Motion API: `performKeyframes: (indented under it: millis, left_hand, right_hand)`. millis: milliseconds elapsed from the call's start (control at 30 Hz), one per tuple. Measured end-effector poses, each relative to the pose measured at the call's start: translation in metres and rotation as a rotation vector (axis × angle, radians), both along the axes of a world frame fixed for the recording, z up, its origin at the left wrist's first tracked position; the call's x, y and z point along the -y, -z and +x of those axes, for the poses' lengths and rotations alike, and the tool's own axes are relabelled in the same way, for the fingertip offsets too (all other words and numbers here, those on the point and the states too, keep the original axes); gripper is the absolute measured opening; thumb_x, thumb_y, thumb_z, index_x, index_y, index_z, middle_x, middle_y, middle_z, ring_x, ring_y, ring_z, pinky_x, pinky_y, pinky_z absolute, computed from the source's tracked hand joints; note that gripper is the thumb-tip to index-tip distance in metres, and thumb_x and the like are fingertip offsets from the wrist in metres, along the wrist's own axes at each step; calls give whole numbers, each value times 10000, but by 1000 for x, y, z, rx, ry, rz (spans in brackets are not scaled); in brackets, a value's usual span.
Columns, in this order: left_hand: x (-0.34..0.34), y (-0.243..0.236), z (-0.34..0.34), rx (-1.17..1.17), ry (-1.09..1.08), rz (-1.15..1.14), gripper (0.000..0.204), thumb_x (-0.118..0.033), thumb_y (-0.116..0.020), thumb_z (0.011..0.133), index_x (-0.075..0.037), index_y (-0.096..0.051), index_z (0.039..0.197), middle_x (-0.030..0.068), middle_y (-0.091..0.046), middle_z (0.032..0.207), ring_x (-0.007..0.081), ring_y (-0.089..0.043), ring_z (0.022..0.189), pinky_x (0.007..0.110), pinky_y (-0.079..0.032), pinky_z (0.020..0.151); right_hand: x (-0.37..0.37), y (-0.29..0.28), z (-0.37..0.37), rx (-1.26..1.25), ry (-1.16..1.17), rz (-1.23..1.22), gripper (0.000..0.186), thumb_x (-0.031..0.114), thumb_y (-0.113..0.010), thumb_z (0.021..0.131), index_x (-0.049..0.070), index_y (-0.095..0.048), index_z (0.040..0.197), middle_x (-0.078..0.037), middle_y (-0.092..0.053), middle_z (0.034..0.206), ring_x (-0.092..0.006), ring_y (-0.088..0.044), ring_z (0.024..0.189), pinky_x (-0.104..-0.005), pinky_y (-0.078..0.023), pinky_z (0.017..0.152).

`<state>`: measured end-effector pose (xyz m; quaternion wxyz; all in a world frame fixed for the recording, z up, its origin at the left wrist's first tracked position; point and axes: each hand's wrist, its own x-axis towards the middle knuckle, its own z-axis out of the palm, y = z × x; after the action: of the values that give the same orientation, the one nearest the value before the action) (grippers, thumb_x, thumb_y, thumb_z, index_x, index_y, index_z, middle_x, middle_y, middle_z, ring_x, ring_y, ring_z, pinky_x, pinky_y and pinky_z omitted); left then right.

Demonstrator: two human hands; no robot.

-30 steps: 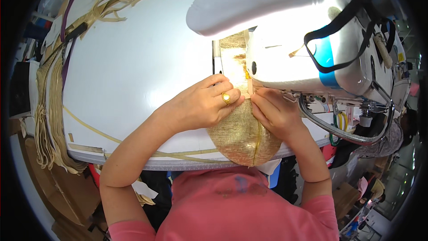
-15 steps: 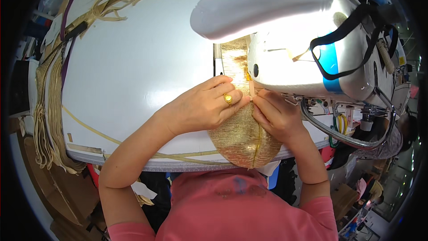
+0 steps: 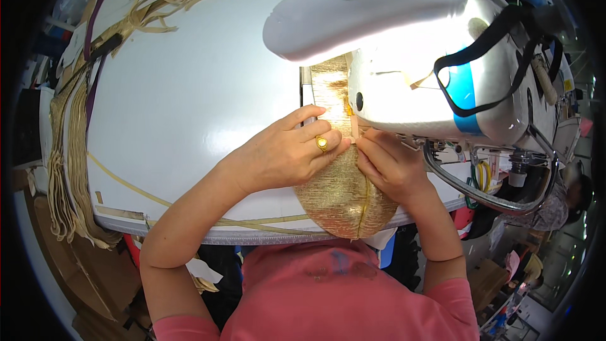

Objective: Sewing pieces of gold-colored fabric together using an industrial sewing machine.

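A shimmering gold fabric piece (image 3: 334, 196), rounded at its lower end with a seam along it, lies beneath the arm of a white sewing machine (image 3: 404, 107). On it a narrow pale strip (image 3: 355, 125) runs to where the fingers meet. My left hand (image 3: 290, 151), with a gold ring, has thumb and forefinger pinched on the fabric at the strip's lower end. Just right of it, below the machine head, my right hand (image 3: 394, 167) pinches there too, fingers curled. The needle area is hidden.
Bundles of beige strips (image 3: 69, 170) drape over the white table (image 3: 183, 88) at left, beside purple tapes (image 3: 91, 101). A long lamp housing (image 3: 360, 9) overhangs the machine, which has a black strap (image 3: 454, 63) and curved metal bar (image 3: 486, 196). A person (image 3: 549, 208) shows at far right.
Both hands stay pinched at the strip. The whole view shifts very slightly, and the hands and fabric sit a little lower in the picture than a second ago.
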<state>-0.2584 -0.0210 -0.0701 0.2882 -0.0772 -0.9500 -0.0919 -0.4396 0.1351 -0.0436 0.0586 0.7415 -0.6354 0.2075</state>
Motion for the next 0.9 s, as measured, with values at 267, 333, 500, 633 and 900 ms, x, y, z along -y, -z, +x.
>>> performKeyframes:
  millis: [267,333,500,633,900]
  left_hand:
    - [-1,-2,0,8,-36,-18,288,-119,-679,852,-71,-758,1125,-1,-552,920,156,-589,930,380,-480,1038]
    - [-1,-1,1,14,-39,-20,286,-124,-678,856,-74,-759,1125,-1,-547,919,152,-586,929,380,-477,1040]
    - [0,-3,2,25,-41,-9,290,-126,-664,870,-77,-755,1141,-1,-545,921,147,-585,928,384,-470,1049]
    - [0,-4,3,56,-41,-14,321,-119,-652,876,-81,-742,1181,-2,-551,930,145,-585,941,386,-465,1058]
    - [-1,-5,1,90,-40,-22,342,-120,-645,881,-86,-735,1209,-3,-551,939,147,-585,958,398,-456,1071]
  right_hand:
    - [0,-1,-4,-111,-72,2,274,-5,-792,740,34,-700,995,-63,-665,939,-238,-689,807,-353,-566,696]
    - [0,2,-3,-45,-43,-19,270,-12,-788,744,30,-697,994,-70,-662,932,-241,-691,786,-350,-566,673]
    - [1,2,-3,-89,-50,-7,269,-15,-784,749,31,-696,998,-72,-661,928,-237,-692,781,-346,-569,668]
    - [1,-1,-1,-82,-49,0,268,-11,-784,751,31,-694,1000,-68,-658,929,-233,-691,790,-342,-572,672]
    - [-4,7,-1,-52,-24,27,277,-12,-781,754,18,-686,1013,-67,-646,925,-226,-685,800,-341,-575,680]
